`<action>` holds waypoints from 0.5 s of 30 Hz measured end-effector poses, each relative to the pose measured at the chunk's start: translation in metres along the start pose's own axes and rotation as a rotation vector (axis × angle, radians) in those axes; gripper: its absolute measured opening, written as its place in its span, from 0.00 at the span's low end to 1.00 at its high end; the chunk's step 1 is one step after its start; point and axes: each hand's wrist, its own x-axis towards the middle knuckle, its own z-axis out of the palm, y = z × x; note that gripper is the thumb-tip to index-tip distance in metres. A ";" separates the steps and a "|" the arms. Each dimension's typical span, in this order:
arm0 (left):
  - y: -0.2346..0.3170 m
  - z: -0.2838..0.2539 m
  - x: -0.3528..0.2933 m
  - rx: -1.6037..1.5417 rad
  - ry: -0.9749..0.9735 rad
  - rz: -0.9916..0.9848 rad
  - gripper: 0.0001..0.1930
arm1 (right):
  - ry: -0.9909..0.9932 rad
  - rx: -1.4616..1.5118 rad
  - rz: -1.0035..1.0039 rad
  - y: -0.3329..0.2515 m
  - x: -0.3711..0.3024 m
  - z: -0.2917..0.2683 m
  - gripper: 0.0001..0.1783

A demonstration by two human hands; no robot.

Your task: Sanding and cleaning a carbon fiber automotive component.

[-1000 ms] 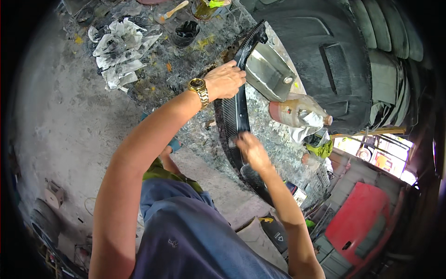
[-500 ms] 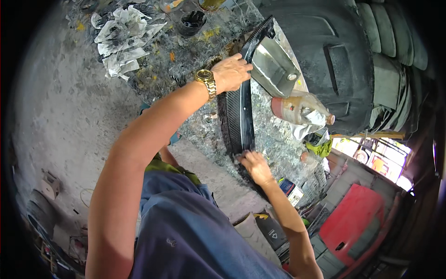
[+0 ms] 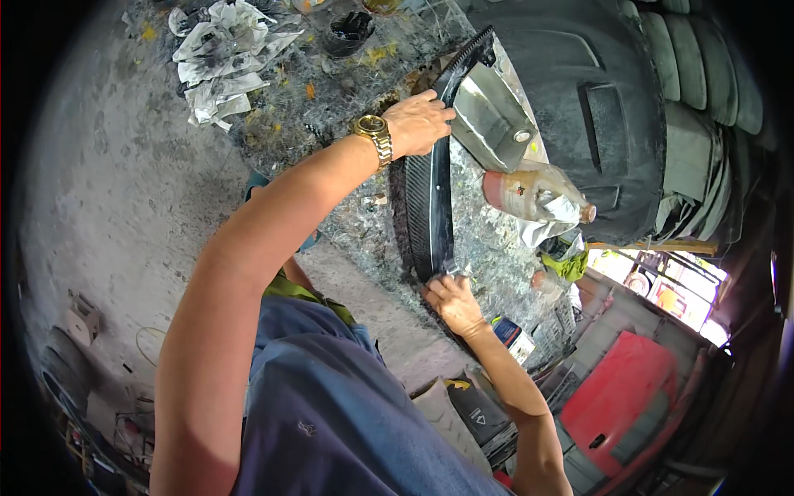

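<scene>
A long, dark carbon-fibre car trim strip (image 3: 420, 211) with a woven pattern and a glossy edge lies lengthwise on the stained worktable (image 3: 351, 211). Over its upper part my left hand (image 3: 418, 126) is closed, the fingers bent across to the far edge; a gold watch is on that wrist. My right hand (image 3: 455, 304) is at the strip's near end with its fingers curled in. A small greyish bit shows by those fingertips, too small to name. Right of the left hand, a grey angular moulded piece (image 3: 495, 116) stands close against the strip.
A cut plastic bottle (image 3: 529, 192) with crumpled white film lies to the right. Beyond it is a large black hood panel (image 3: 571, 124). Crumpled paper (image 3: 219, 62) and a black-stained cup (image 3: 349, 33) sit at the far left. A red car door (image 3: 616, 397) stands lower right.
My right hand has shifted slightly nearer to me at the strip's end, its fingers more curled. The left hand keeps its place on the strip. The whole view has moved a little.
</scene>
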 end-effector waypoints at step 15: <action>0.001 0.004 0.001 -0.043 0.038 -0.003 0.15 | -0.203 0.013 -0.091 -0.025 -0.012 0.015 0.12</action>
